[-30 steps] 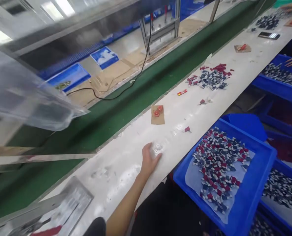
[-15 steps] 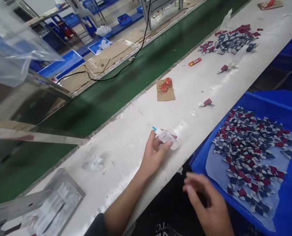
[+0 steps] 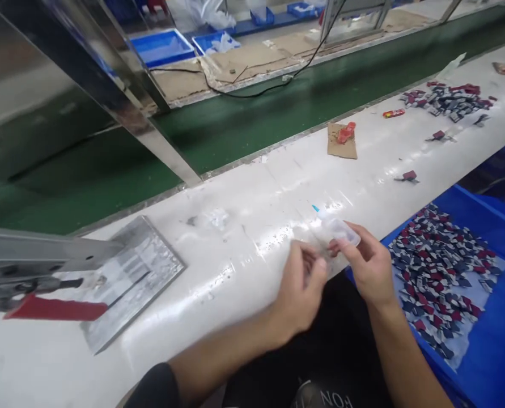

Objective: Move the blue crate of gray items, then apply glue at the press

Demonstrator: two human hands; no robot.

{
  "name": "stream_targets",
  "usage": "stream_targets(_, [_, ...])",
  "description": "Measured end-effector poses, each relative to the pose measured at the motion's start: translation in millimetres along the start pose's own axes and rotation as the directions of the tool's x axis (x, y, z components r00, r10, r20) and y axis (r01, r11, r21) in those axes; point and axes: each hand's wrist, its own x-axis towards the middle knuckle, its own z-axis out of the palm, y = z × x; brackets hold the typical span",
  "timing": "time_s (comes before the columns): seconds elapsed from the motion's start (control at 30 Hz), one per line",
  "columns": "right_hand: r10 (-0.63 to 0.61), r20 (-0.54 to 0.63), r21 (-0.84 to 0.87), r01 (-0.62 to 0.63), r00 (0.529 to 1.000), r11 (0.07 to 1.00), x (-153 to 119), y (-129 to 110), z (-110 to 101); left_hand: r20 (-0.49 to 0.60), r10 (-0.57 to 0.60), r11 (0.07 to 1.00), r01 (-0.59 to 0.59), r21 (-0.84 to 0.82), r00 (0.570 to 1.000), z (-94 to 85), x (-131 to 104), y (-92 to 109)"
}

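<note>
My right hand (image 3: pixel 369 266) grips a small clear squeeze bottle (image 3: pixel 339 228) with a blue needle tip that points up and to the left, just above the white bench's (image 3: pixel 243 209) near edge. My left hand (image 3: pixel 301 289) is right beside it with its fingers curled toward the bottle; whether they pinch anything is hidden by blur. A blue bin (image 3: pixel 496 345) full of small red, white and dark pieces (image 3: pixel 441 272) sits just right of my right hand.
On the bench lie a cardboard scrap with red bits (image 3: pixel 342 139), a loose pile of pieces (image 3: pixel 452 101) at the far right, and a metal plate (image 3: pixel 128 277) with a red-handled tool (image 3: pixel 52 309) at left. A green conveyor belt (image 3: pixel 243 122) runs behind.
The bottle has passed from my left hand to my right hand. Both hands have come together at the bench's near edge, and the view has swung to the left.
</note>
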Motion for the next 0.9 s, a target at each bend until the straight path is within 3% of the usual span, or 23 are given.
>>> stream_targets(0.07, [0.018,0.018,-0.014,-0.017,1.000,1.000,13.3,0.9,3.2,0.178,0.174,0.964,-0.205,0.171,0.968,3.2,-14.0,-19.6])
stream_targets(0.17, [-0.013,0.050,-0.103,0.018,0.999,0.994,26.7,5.9,11.8,0.491,0.377,0.717,-0.584,0.382,0.785,9.8,-24.5,-42.2])
stream_targets(0.2, [-0.032,0.050,-0.142,0.039,0.998,0.989,28.5,8.5,15.2,0.539,0.405,0.626,-0.654,0.424,0.738,12.0,-25.5,-46.5])
stream_targets(0.27, [-0.076,0.031,-0.223,0.081,0.997,0.971,28.4,13.7,21.3,0.577,0.437,0.516,-0.718,0.467,0.690,15.9,-25.7,-50.4])
stream_targets(0.37, [-0.101,0.014,-0.346,0.099,0.995,0.933,23.8,17.7,26.9,0.561,0.466,0.492,-0.727,0.479,0.684,20.2,-25.3,-49.1])
stream_targets(0.47, [-0.078,0.027,-0.409,0.082,0.997,0.909,20.2,15.5,28.1,0.557,0.448,0.531,-0.709,0.463,0.699,23.2,-26.3,-45.6])
stream_targets(0.63, [-0.085,0.008,-0.409,0.081,0.996,0.909,20.2,10.4,27.4,0.547,0.431,0.569,-0.686,0.452,0.718,25.9,-27.4,-41.8])
stream_targets(0.9, [-0.111,-0.022,-0.423,0.091,0.994,0.902,18.8,10.6,27.4,0.513,0.464,0.548,-0.689,0.474,0.722,27.4,-27.6,-42.0])
